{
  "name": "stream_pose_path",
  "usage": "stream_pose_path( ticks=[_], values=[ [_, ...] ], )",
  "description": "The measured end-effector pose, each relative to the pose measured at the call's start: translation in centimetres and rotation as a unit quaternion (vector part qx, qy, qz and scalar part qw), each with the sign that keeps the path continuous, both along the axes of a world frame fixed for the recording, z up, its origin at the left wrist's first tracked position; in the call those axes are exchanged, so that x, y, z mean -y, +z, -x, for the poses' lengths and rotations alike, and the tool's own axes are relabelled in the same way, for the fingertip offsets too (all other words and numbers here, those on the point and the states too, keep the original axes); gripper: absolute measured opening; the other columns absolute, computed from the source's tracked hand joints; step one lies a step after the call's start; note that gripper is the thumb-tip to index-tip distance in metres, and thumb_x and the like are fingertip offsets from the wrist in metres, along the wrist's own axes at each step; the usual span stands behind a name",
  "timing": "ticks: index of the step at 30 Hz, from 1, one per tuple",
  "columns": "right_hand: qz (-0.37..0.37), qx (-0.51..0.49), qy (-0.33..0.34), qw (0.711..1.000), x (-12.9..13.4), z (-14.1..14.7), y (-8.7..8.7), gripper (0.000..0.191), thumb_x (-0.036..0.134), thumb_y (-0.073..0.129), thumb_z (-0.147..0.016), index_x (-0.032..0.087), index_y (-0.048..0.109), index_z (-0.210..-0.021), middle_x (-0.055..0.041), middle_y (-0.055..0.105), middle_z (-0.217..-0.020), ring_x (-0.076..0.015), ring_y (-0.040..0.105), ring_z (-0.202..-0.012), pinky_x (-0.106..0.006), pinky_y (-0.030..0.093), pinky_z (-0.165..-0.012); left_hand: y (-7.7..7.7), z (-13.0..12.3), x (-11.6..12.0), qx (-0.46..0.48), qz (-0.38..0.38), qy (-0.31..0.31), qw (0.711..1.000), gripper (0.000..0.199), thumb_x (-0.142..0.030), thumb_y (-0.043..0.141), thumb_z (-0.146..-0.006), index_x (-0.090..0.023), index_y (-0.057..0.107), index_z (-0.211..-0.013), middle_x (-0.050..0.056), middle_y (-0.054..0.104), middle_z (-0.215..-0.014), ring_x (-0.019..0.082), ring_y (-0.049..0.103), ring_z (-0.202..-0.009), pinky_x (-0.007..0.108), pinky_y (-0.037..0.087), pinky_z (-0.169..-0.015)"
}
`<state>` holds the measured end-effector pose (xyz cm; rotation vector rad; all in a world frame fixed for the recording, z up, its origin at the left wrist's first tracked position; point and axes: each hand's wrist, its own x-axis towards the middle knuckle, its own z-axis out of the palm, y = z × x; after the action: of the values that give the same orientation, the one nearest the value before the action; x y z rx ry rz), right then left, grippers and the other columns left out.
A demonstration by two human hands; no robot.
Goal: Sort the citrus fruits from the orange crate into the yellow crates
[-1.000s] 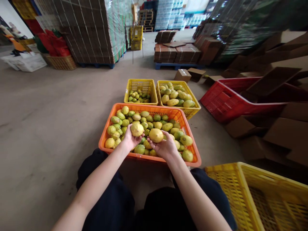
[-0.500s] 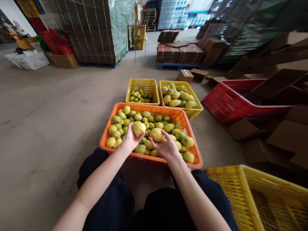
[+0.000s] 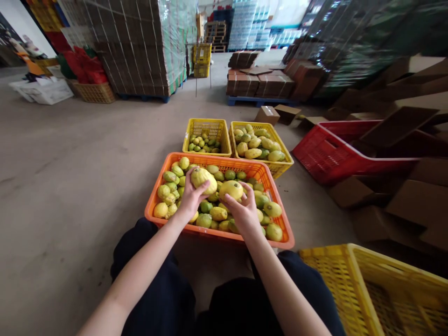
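My left hand (image 3: 190,198) is wrapped round a yellow papaya (image 3: 203,180) with ridged skin. Close to its right, my right hand (image 3: 247,209) grips a smoother yellow papaya (image 3: 231,190), one end of which faces up toward me. The two fruits are held near each other above a large orange crate (image 3: 289,237). Many green and yellow papayas (image 3: 218,213) lie loose inside that crate, some of them hidden under my hands.
Behind the orange crate stand two yellow crates: the left one (image 3: 229,140) holds small fruits, the right one (image 3: 287,164) larger, longer ones. A red crate (image 3: 317,151) with cardboard lies to the right. Another yellow crate (image 3: 350,275) is at my lower right.
Both papayas have been turned in my hands. My left fingers and thumb have closed further round the fruit, and my right hand now grips from the side rather than cradling from below.
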<state>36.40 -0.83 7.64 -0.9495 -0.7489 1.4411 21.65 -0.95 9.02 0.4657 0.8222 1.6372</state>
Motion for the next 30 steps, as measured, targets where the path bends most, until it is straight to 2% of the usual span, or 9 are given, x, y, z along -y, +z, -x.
stream_pose_path(
  ticks=[3,5,8,11,15,20,23,26,30],
  values=[
    [-0.065,0.071,-0.018,0.995,0.1,-0.1,-0.1,0.066,0.026,0.092,-0.059,0.030,0.056,-0.115,0.0033,0.066,-0.109,-0.0149,0.068,-0.093,-0.027,0.058,-0.086,-0.1,-0.3,0.3,-0.063,-0.045,0.020,0.997,0.064,0.001,0.086,-0.060,-0.027,0.066,-0.113,0.001,0.065,-0.123,0.019,0.063,-0.115,0.020,0.054,-0.091],
    [-0.089,0.101,-0.027,0.991,0.1,-0.2,-0.2,0.065,0.026,0.091,-0.060,0.030,0.057,-0.115,0.0021,0.065,-0.114,-0.0161,0.067,-0.098,-0.028,0.056,-0.089,-0.3,-0.3,0.3,-0.086,-0.063,0.019,0.994,0.061,0.001,0.087,-0.058,-0.024,0.067,-0.110,0.003,0.066,-0.121,0.020,0.061,-0.118,0.021,0.051,-0.097],
    [-0.107,0.131,-0.035,0.985,-0.1,-0.4,-0.4,0.066,0.029,0.092,-0.058,0.030,0.057,-0.115,0.0002,0.063,-0.117,-0.0190,0.066,-0.100,-0.033,0.056,-0.091,-0.8,-0.2,0.1,-0.162,-0.097,0.016,0.982,0.058,-0.010,0.092,-0.058,-0.023,0.066,-0.107,0.004,0.066,-0.120,0.022,0.060,-0.120,0.027,0.049,-0.101],
    [-0.119,0.145,-0.038,0.981,-0.2,-0.6,-0.7,0.067,0.032,0.092,-0.057,0.029,0.057,-0.114,-0.0017,0.061,-0.119,-0.0215,0.066,-0.101,-0.038,0.055,-0.092,-1.5,0.0,-0.1,-0.253,-0.150,0.014,0.956,0.062,-0.023,0.094,-0.058,-0.026,0.062,-0.111,0.005,0.063,-0.122,0.024,0.060,-0.119,0.033,0.049,-0.103],
    [-0.127,0.145,-0.043,0.980,-0.3,-0.7,-0.9,0.068,0.033,0.092,-0.057,0.030,0.056,-0.115,-0.0023,0.060,-0.121,-0.0228,0.066,-0.102,-0.039,0.057,-0.090,-1.9,0.0,-0.2,-0.287,-0.168,0.011,0.943,0.059,-0.028,0.092,-0.064,-0.028,0.059,-0.114,0.006,0.061,-0.125,0.024,0.060,-0.120,0.035,0.049,-0.102],
    [-0.122,0.134,-0.045,0.982,-0.3,-0.6,-0.7,0.068,0.031,0.092,-0.056,0.029,0.057,-0.114,-0.0021,0.060,-0.120,-0.0225,0.066,-0.101,-0.037,0.058,-0.086,-1.3,-0.1,0.1,-0.258,-0.148,0.006,0.955,0.065,-0.022,0.093,-0.060,-0.027,0.057,-0.114,0.006,0.063,-0.124,0.024,0.060,-0.121,0.034,0.049,-0.102],
    [-0.105,0.129,-0.045,0.985,-0.2,-0.5,-0.4,0.070,0.030,0.093,-0.054,0.029,0.057,-0.114,-0.0017,0.063,-0.120,-0.0219,0.066,-0.100,-0.036,0.057,-0.086,-1.0,0.0,0.3,-0.219,-0.109,-0.003,0.970,0.069,-0.018,0.095,-0.054,-0.026,0.055,-0.111,0.003,0.067,-0.113,0.023,0.064,-0.110,0.032,0.052,-0.094],
    [-0.060,0.085,-0.036,0.994,-0.1,-0.5,-0.1,0.069,0.033,0.092,-0.056,0.029,0.056,-0.114,-0.0005,0.067,-0.113,-0.0209,0.067,-0.094,-0.035,0.057,-0.081,-0.8,0.2,0.4,-0.148,-0.060,-0.033,0.987,0.056,-0.026,0.093,-0.060,-0.025,0.057,-0.104,0.001,0.069,-0.101,0.022,0.067,-0.099,0.031,0.055,-0.085],
    [-0.016,-0.004,0.007,1.000,-0.2,-0.6,0.5,0.044,0.038,0.084,-0.063,0.026,0.058,-0.097,0.0020,0.068,-0.091,-0.0204,0.066,-0.085,-0.032,0.056,-0.069,-0.3,0.3,0.2,0.003,0.038,-0.116,0.993,0.041,-0.040,0.084,-0.070,-0.021,0.064,-0.100,0.005,0.072,-0.100,0.028,0.070,-0.101,0.037,0.059,-0.083]
  ],
)
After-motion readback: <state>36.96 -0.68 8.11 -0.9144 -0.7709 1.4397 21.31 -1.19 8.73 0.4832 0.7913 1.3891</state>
